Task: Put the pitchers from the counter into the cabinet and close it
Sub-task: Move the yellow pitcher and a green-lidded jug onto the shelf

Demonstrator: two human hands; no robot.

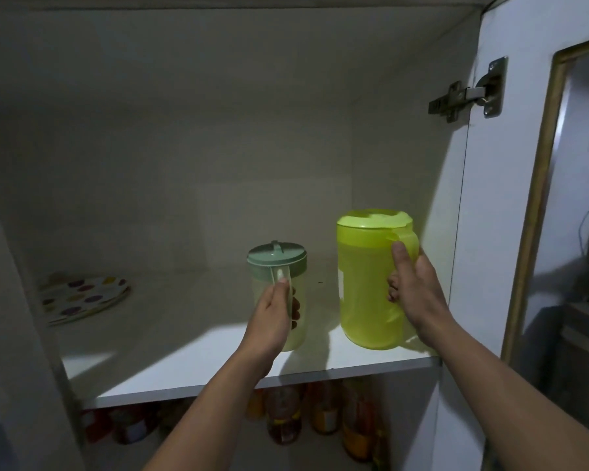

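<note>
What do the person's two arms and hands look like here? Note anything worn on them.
Both forearms reach in from the bottom edge, bare as far as the picture shows: no sleeves, gloves, watch or bracelet in view. No rings show on the left hand or the right hand. The fingernails that show look short and unpainted.

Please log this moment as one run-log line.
left hand: grips small pitcher | right hand: grips large pitcher | both on shelf | door: open

Two bare forearms are showing, no sleeves reaching into view on either one. The left hand (272,314) and right hand (413,294) are showing no gloves, rings, watch or bands where visible. Nails are looking short and plain. Lighting is running dim, so fine detail is blurring.
</note>
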